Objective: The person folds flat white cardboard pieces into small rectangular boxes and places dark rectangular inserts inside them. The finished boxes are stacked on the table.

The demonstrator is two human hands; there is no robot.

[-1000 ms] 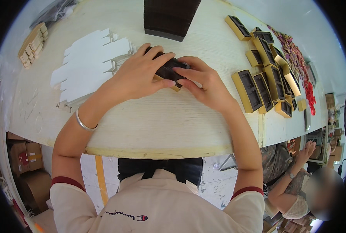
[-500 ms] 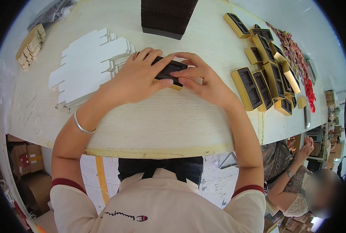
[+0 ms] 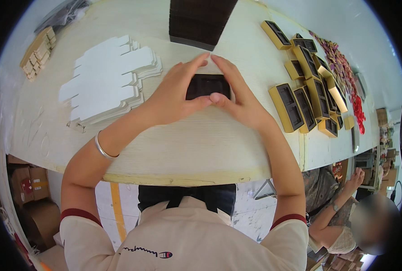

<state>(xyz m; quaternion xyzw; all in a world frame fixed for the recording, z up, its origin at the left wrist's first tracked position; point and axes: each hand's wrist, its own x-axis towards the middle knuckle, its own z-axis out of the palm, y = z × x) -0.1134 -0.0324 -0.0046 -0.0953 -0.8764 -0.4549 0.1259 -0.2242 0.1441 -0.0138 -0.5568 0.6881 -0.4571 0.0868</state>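
Between my hands lies a small box with a black molded insert [image 3: 208, 86] facing up. My left hand [image 3: 176, 92] curves around its left end, thumb along the near edge and fingers reaching past the far side. Around the right end wraps my right hand [image 3: 242, 97] in the same way. The two thumbs meet at the near edge, and the index fingertips almost touch beyond the box. The box's outer walls are mostly hidden by my fingers.
Left of me is a stack of flat white die-cut cartons [image 3: 104, 74]. A tall dark stack [image 3: 198, 25] stands at the back. Several gold boxes with black inserts [image 3: 318, 92] are piled on the right, near red ribbons [image 3: 358, 106]. A co-worker's hand [image 3: 355, 177] shows at the lower right.
The box has turned to lie straight across, its gold side now hidden. My left hand has come off the insert's top, and both hands now clasp the box's ends.
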